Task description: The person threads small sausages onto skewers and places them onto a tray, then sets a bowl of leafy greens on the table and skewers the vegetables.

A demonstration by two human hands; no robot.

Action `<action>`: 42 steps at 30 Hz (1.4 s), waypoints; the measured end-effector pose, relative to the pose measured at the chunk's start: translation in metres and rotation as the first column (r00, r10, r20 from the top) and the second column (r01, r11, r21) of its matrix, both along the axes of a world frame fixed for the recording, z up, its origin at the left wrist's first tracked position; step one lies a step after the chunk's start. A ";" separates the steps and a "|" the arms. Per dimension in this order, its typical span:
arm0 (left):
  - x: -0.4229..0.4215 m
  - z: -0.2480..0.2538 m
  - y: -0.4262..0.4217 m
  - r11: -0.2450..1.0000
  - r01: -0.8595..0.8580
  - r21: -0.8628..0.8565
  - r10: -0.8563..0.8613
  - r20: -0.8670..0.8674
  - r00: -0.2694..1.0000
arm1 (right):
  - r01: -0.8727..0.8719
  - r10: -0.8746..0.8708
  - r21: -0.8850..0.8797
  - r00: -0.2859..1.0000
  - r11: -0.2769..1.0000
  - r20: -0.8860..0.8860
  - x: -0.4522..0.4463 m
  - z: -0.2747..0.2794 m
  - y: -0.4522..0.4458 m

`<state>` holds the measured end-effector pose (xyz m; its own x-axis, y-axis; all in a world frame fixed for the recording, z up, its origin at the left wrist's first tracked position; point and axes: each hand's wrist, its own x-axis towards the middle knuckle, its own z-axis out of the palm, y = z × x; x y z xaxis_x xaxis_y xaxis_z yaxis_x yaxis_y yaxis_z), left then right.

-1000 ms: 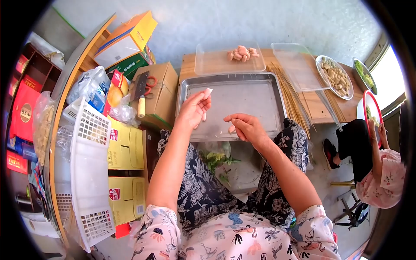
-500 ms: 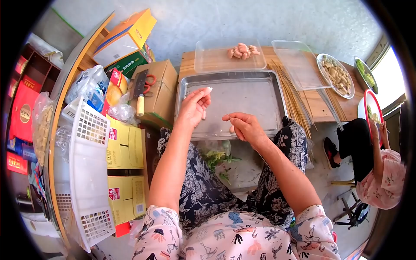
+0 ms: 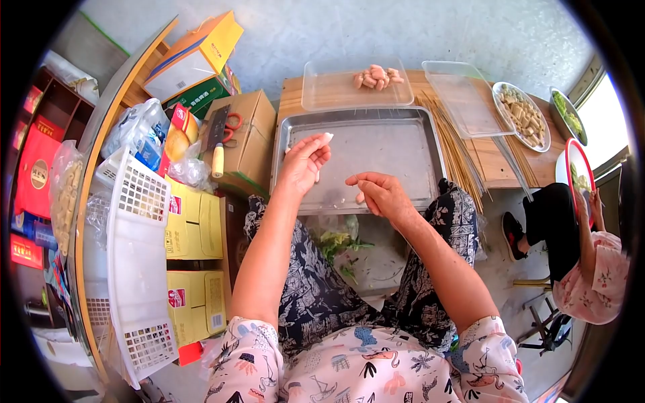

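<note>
The left hand (image 3: 304, 164) pinches a small white piece (image 3: 328, 137) between thumb and fingertips above the left part of the metal tray (image 3: 376, 141) in the head view. The right hand (image 3: 383, 196) hangs over the tray's near edge, thumb and forefinger pressed together; whether they grip anything thin, I cannot tell. A pinkish piece (image 3: 360, 198) shows just under its fingers.

The tray lies between the person and a clear container (image 3: 326, 87) at the bench's (image 3: 290, 101) far side, with pink pieces (image 3: 377, 77) inside. Right of the tray run thin sticks (image 3: 451, 144), partly overlapped by a second clear container (image 3: 457, 101); farther right is a plate (image 3: 498, 99) of cut pieces (image 3: 524, 121). At left, a cleaver (image 3: 218, 158) and scissors (image 3: 232, 127) rest on a cardboard box (image 3: 254, 138), beyond a white basket (image 3: 140, 269). Another person (image 3: 591, 282) sits far right.
</note>
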<state>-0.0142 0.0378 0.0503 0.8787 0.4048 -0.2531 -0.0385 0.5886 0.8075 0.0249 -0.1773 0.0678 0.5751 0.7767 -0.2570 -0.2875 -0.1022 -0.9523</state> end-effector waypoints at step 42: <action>0.002 -0.004 -0.005 1.000 0.004 0.022 -0.005 0.041 0.999 | 0.028 -0.028 -0.029 1.000 0.999 0.015 -0.005 0.004 0.002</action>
<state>-0.0121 0.0325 0.0459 0.8900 0.4057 -0.2080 -0.0691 0.5711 0.8180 0.0204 -0.1751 0.0719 0.6002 0.7525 -0.2711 -0.2770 -0.1224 -0.9530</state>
